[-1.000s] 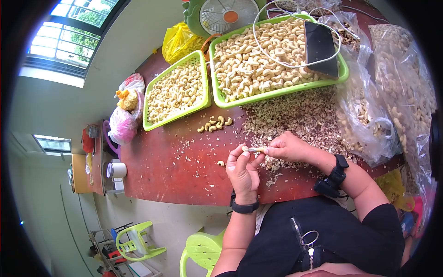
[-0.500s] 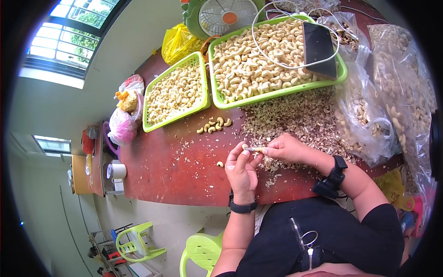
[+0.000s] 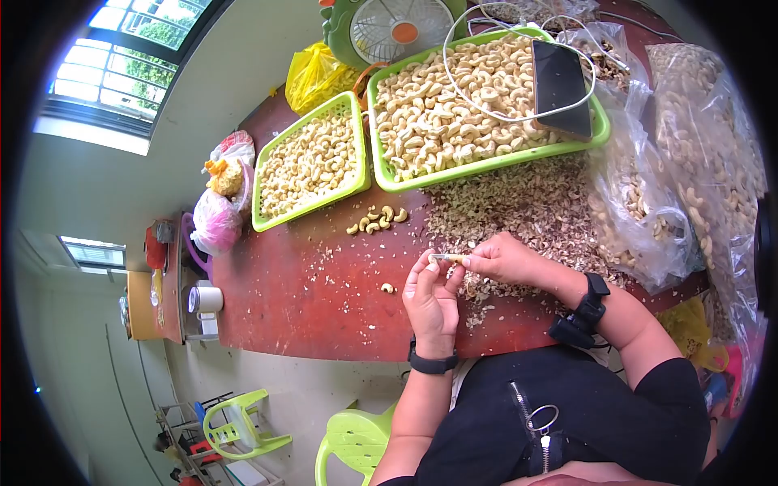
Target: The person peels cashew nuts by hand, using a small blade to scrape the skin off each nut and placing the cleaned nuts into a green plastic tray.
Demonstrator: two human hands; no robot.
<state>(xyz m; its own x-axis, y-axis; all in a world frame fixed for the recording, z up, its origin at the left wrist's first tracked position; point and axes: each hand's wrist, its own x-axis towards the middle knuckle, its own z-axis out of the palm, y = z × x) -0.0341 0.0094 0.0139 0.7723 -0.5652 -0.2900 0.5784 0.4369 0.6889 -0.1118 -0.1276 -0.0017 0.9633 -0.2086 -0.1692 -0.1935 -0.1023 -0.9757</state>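
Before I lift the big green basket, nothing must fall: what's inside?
The basket holds cashews, with a dark phone and looped white cable on top. Whatever the phone covers is hidden.

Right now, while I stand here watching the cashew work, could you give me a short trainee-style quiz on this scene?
1. True or false: the phone lies on the nuts in the larger green basket.
2. Multiple choice: seen from the worker's place, where does the fan stand?
A) Beyond the larger green basket
B) Between the larger green basket and the worker
C) On the floor
3. Fill in the missing word: while the left hand pinches a cashew, the small bladed tool is in the ____ hand.

Key: 1. True. 2. A. 3. Right: the right hand holds it.
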